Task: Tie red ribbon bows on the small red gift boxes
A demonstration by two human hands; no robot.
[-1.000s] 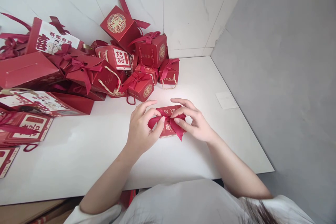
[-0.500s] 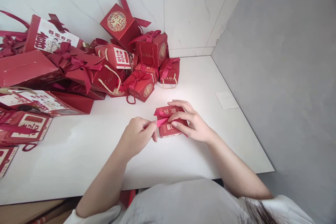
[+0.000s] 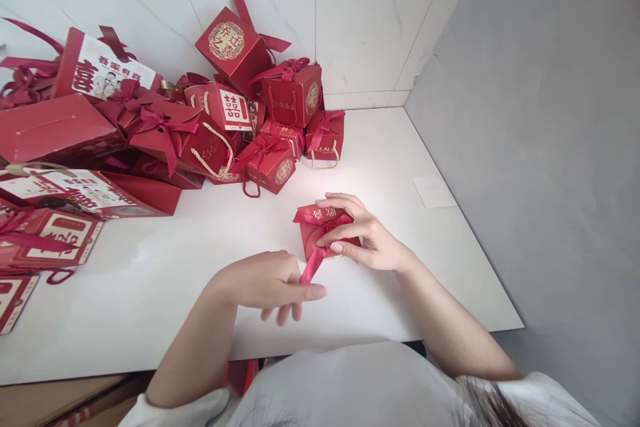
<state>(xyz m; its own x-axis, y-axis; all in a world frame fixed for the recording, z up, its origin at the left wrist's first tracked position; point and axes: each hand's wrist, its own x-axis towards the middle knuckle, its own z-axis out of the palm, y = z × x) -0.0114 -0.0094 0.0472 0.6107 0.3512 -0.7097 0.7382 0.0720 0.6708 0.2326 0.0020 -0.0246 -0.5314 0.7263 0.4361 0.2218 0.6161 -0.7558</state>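
A small red gift box (image 3: 312, 237) with printed characters lies on the white table in front of me. Over its top runs a magenta ribbon (image 3: 315, 263), whose near tail stretches toward my body. My left hand (image 3: 273, 283) pinches that tail between thumb and fingers, just short of the box. Across the box's right side rests my right hand (image 3: 370, 237), gripping it. Its index finger presses where the ribbon crosses, while other fingers reach the far edge. The knot area is partly hidden under these fingers.
Many red gift boxes with bows and cord handles are piled at the left and back, including a tilted box (image 3: 233, 47) and a small box (image 3: 325, 135). A white square (image 3: 434, 191) lies near the table's right edge. Tiled wall stands behind.
My left hand has drawn the ribbon tail toward my body and turned over at the wrist. My right hand stays on the box with its fingers slightly shifted.
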